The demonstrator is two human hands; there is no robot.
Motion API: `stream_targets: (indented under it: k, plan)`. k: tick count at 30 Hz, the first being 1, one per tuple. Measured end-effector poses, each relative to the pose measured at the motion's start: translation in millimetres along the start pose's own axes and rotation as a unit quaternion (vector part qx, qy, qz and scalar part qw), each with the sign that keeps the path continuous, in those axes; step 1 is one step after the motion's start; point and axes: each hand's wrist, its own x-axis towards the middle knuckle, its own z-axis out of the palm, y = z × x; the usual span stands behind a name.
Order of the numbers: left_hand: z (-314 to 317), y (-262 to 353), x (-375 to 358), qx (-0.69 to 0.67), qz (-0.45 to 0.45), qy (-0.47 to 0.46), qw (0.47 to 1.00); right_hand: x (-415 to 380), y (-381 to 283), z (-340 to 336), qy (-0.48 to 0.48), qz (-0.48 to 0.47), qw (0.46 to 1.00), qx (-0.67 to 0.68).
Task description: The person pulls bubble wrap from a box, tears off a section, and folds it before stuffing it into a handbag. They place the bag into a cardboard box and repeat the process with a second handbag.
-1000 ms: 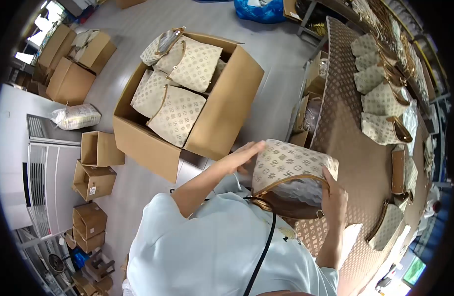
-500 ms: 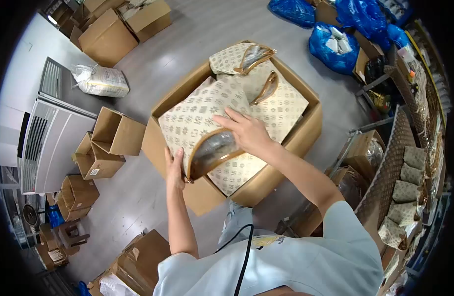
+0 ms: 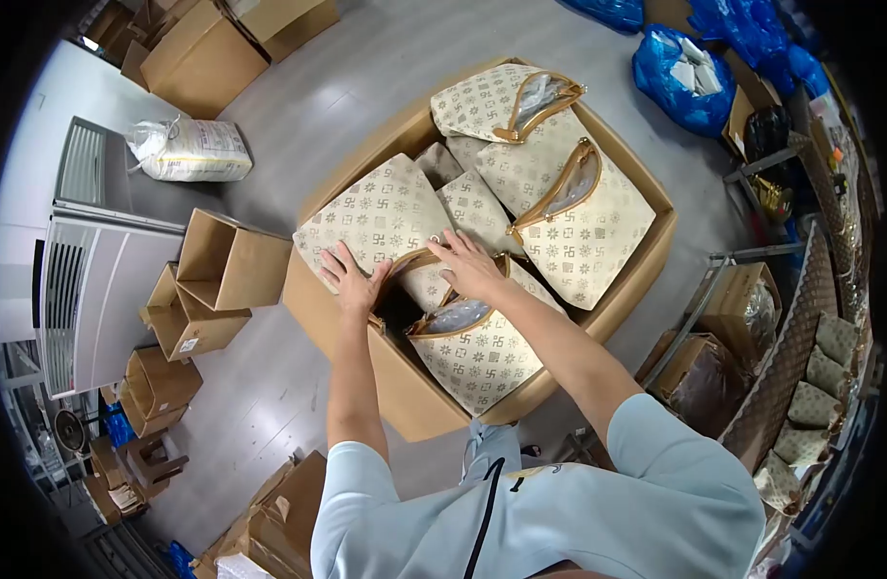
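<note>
A large open cardboard box [image 3: 342, 352] holds several cream patterned zipper bags with tan trim. My left hand [image 3: 354, 282] lies with spread fingers on the near edge of the left bag [image 3: 381, 207]. Beside that bag's tan-edged opening, my right hand [image 3: 472, 270] has its fingers stretched out, the fingertips touching the bag's near right corner. Below my right hand is the front bag [image 3: 487, 362], its mouth showing clear plastic inside. To the right lies another bag [image 3: 598, 241], and a further bag [image 3: 477, 104] rests at the back.
Open cardboard cartons [image 3: 236, 265] stand on the floor at left, near a white sack [image 3: 194, 152]. Blue plastic bags [image 3: 680, 87] lie at the upper right. Shelving with patterned bags [image 3: 815, 405] runs along the right side.
The left bag has come down flatter into the box's left side, away from the front bag. My right hand has shifted to its near right corner; my left hand now lies on top of its near edge.
</note>
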Motion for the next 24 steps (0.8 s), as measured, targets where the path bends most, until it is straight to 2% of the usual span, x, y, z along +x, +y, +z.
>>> stream_targets:
  k: [2,5,7,8,9,10,11,12,13,14,15,16,18,19,21,22,23,24]
  plan:
    - [-3,9,10,-0.023,-0.049,-0.02,0.998,-20,9,-6,0.072,0.015,0.992,0.099]
    - [-10,30,20,0.015,-0.088,-0.021,0.996,-69,29,-15,0.102,0.047,0.982,0.15]
    - [2,18,28,0.005,-0.067,0.03,0.997,-123,42,-25,0.132,0.056,0.974,0.174]
    - [0,21,21,-0.051,-0.073,0.035,0.995,-156,50,-31,0.152,0.076,0.968,0.186]
    - [-32,53,-9,-0.049,-0.055,0.016,0.997,-187,68,-19,0.168,0.102,0.961,0.196]
    - [-30,47,-5,0.055,-0.064,-0.016,0.996,-228,76,-29,0.16,0.156,0.952,0.209]
    - [-6,24,-6,-0.067,0.016,0.059,0.996,-272,78,-35,0.155,0.211,0.937,0.232]
    - [-23,83,-64,-0.131,0.007,0.162,0.978,-312,94,-12,0.168,0.285,0.928,0.169]
    - [0,54,-50,-0.137,0.057,0.152,0.977,-357,102,-7,0.198,0.33,0.912,0.143]
    - [1,64,-63,-0.082,0.079,0.152,0.982,-401,107,-3,0.218,0.365,0.897,0.118]
    - [-8,101,-96,-0.112,0.077,0.128,0.982,-450,109,-3,0.247,0.408,0.872,0.11]
    - [13,106,-100,-0.076,0.104,0.14,0.982,-497,111,-3,0.292,0.46,0.832,0.11]
    - [6,159,-153,-0.244,0.137,-0.004,0.96,-580,111,-7,0.364,0.557,0.742,0.086]
    - [40,132,-123,-0.123,0.265,0.038,0.956,-624,117,0,0.392,0.592,0.703,0.047]
    - [33,179,-154,-0.082,0.285,-0.094,0.95,-703,122,-7,0.402,0.666,0.628,0.012]
    - [12,211,-188,-0.183,0.311,-0.207,0.909,-736,126,-14,0.437,0.695,0.571,0.013]
    - [9,232,-213,-0.182,0.332,-0.232,0.896,-770,128,-25,0.469,0.719,0.513,0.013]
    - [11,250,-233,-0.181,0.351,-0.256,0.882,-806,139,-34,0.482,0.731,0.483,-0.027]
